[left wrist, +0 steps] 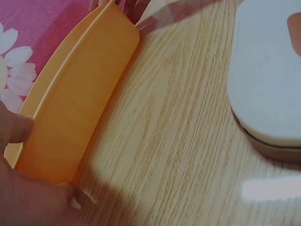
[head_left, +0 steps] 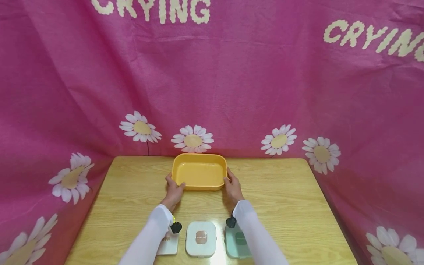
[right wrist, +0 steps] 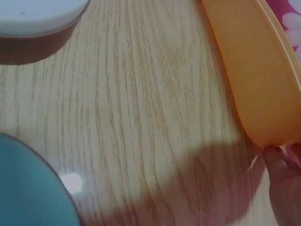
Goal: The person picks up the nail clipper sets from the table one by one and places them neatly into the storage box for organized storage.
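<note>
A yellow rectangular plastic tray (head_left: 200, 173) with rounded corners sits at the back of the wooden table, its inside bare. My left hand (head_left: 173, 192) grips its near left corner, thumb over the rim and fingers on the outer side. On the opposite side my right hand (head_left: 233, 188) holds the near right corner between thumb and fingers. The left wrist view shows the tray's orange-looking outer wall (left wrist: 80, 94) with the left thumb on its rim. In the right wrist view, fingertips (right wrist: 272, 153) touch the bottom of the tray's corner.
Along the table's near side lie a white lidded box (head_left: 201, 239) with a brown label, a green lidded box (head_left: 236, 246) partly under the right sleeve, and a white box (head_left: 169, 246) partly hidden by the left sleeve. A pink curtain (head_left: 232, 92) with daisies hangs behind the table (head_left: 281, 206).
</note>
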Demonstrator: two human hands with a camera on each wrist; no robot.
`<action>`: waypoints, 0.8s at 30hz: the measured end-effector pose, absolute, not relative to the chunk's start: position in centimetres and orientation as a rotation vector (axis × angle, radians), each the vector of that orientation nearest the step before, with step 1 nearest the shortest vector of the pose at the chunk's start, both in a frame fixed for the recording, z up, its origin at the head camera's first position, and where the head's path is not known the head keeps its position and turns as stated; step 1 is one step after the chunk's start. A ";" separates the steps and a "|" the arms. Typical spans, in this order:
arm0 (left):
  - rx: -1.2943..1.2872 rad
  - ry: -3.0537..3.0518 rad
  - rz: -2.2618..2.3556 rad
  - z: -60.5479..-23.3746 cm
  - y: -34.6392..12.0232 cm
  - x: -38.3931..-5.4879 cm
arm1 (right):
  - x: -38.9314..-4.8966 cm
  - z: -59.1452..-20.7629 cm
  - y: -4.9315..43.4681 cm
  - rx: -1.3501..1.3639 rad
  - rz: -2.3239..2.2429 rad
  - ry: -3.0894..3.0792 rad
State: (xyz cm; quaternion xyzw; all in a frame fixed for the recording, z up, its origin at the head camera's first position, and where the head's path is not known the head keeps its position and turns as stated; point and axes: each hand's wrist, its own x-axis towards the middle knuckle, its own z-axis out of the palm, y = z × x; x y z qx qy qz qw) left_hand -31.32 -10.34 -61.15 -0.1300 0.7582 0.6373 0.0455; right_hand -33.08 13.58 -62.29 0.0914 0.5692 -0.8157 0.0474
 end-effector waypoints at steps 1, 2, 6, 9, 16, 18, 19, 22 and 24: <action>-0.398 2.326 1.939 -61.2 -10.3 -31.3 | -33.1 -62.3 13.6 0.282 -2.479 1.747; -0.402 2.334 1.938 -61.2 -10.2 -31.3 | -33.1 -62.3 13.7 0.286 -2.477 1.742; -0.393 2.352 1.931 -61.2 -10.1 -31.3 | -33.2 -62.2 13.8 0.282 -2.490 1.733; -0.370 2.366 1.926 -61.1 -10.1 -31.3 | -33.3 -62.3 13.9 0.283 -2.512 1.706; -0.299 2.420 1.860 -61.2 -10.4 -31.6 | -33.6 -62.3 14.3 0.297 -2.478 1.720; -0.287 2.419 1.855 -61.3 -10.4 -31.7 | -33.7 -62.2 14.4 0.311 -2.435 1.763; -0.283 2.421 1.850 -61.3 -10.4 -31.7 | -33.8 -62.2 14.6 0.308 -2.416 1.788; -0.275 2.416 1.846 -61.3 -10.3 -31.8 | -33.8 -62.0 15.0 0.303 -2.361 1.882; -0.255 2.422 1.847 -61.3 -10.2 -31.8 | -33.9 -62.0 15.4 0.295 -2.345 1.926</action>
